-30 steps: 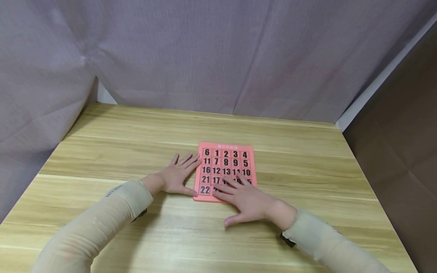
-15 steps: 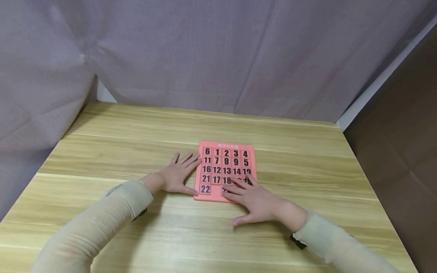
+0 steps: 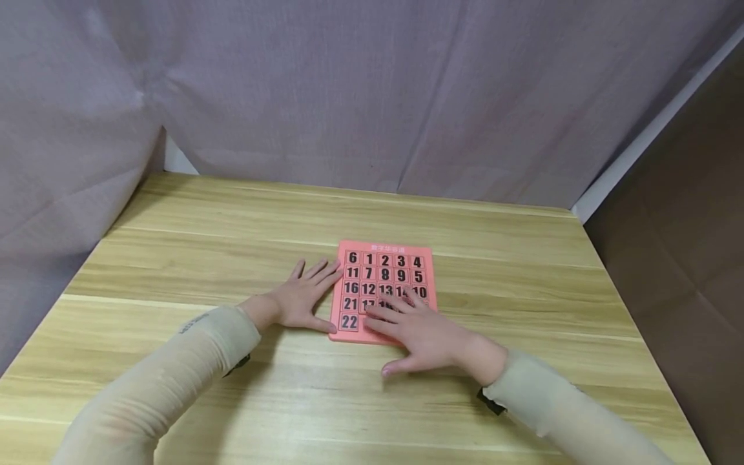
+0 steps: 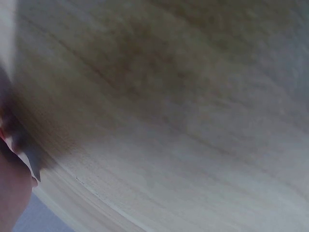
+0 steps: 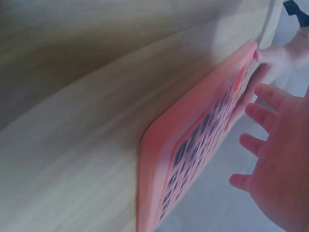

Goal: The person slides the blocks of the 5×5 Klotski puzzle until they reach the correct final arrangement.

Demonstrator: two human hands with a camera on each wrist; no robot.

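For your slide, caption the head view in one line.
Left hand steadies the pink number puzzle; right hand fingers rest on its tiles.

Pink number puzzle (image 3: 382, 290), tiles 6, 1, 2, 3, 4, 22

A salmon-pink sliding number puzzle (image 3: 383, 290) lies flat on the table, a near-square board with a raised frame and a line of pale lettering along its 12 o'clock edge. Its square tiles carry black numerals: 6, 1, 2, 3, 4 in the far row, then 11, 7, 8, 9, 5, then 16, 12, 13, 14, 10; at 9 o'clock sit 21 and 22. The tiles toward 5 o'clock are hidden. In the right wrist view the board (image 5: 193, 145) shows edge-on, its rim thick and rounded
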